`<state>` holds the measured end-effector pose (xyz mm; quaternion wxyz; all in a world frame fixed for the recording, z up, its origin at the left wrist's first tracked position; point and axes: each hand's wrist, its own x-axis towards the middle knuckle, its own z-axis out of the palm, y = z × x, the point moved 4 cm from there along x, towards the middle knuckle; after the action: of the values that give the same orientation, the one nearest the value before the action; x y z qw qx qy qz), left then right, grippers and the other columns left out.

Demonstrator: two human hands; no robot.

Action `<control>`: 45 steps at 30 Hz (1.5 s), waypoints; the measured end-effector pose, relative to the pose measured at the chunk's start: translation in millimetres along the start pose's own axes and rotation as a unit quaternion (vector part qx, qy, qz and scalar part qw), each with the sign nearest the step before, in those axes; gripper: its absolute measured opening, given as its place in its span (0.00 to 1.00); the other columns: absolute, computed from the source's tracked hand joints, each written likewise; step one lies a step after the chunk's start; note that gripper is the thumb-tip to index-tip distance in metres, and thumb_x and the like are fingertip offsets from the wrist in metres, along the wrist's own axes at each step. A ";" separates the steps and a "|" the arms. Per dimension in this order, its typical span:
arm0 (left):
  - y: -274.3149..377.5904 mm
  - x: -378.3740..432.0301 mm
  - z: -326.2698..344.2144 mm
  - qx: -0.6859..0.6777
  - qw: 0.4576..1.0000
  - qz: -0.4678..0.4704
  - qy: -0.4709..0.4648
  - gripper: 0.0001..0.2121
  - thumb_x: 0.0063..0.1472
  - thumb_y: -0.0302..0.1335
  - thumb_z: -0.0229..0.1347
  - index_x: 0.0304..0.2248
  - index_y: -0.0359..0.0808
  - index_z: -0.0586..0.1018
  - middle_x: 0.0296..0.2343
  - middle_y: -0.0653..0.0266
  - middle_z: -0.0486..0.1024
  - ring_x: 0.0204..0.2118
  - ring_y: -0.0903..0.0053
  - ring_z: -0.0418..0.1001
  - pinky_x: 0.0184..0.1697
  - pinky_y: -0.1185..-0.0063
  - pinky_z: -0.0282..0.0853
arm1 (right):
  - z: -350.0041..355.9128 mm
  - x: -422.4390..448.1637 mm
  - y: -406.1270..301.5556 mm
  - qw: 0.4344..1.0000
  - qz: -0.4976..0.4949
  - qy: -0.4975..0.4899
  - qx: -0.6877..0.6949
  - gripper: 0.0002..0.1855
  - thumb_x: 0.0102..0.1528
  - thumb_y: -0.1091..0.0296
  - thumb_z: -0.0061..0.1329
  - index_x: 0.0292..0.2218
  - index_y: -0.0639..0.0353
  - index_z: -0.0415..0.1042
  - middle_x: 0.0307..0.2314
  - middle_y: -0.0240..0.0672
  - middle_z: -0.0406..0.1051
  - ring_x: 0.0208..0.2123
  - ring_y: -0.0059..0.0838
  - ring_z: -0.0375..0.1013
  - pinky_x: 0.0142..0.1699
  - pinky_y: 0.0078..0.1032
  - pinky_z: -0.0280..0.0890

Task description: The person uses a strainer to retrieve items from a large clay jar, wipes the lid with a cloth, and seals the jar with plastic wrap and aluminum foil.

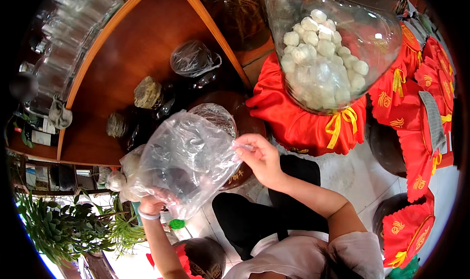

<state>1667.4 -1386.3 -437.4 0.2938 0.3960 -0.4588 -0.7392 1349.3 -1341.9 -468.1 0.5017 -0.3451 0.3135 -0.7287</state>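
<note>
A clear plastic bag (pixel 183 161) is spread between my hands. My right hand (pixel 259 159) pinches a gathered edge of it between thumb and fingers. My left hand (pixel 156 202), with a pale band at the wrist, is at the lower left of the bag and is partly hidden by the film; its fingers are hard to make out. Behind the bag stands a brown jar with a plastic-wrapped lid (pixel 216 117). A large glass jar (pixel 378 55) holding many whitish round balls (pixel 310 55) rests at the upper right on a red cloth cover with a yellow ribbon (pixel 271 95).
Dark bottles with wrapped tops (pixel 147 91) stand by the wooden shelf (pixel 121 51) at the left. More red covers with yellow ribbons (pixel 407 110) lie over jars at the right. Green plants (pixel 55 220) are at the lower left, and another dark jar (pixel 205 255) stands near my left forearm.
</note>
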 end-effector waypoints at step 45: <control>-80.3 57.0 48.6 0.597 0.683 0.291 0.303 0.31 0.42 0.47 0.53 0.42 0.35 0.66 0.47 0.51 0.55 0.53 0.56 0.46 0.52 0.60 0.41 | -69.4 163.7 59.2 0.785 -0.129 -0.106 -0.597 0.12 0.52 0.68 0.39 0.36 0.66 0.65 0.31 0.38 0.67 0.34 0.28 0.66 0.40 0.20 0.62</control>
<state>1590.9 -1377.4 -515.7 0.3182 0.5360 -0.7815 -0.0256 1280.7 -1507.1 -524.0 0.1275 -0.6877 0.5833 -0.4130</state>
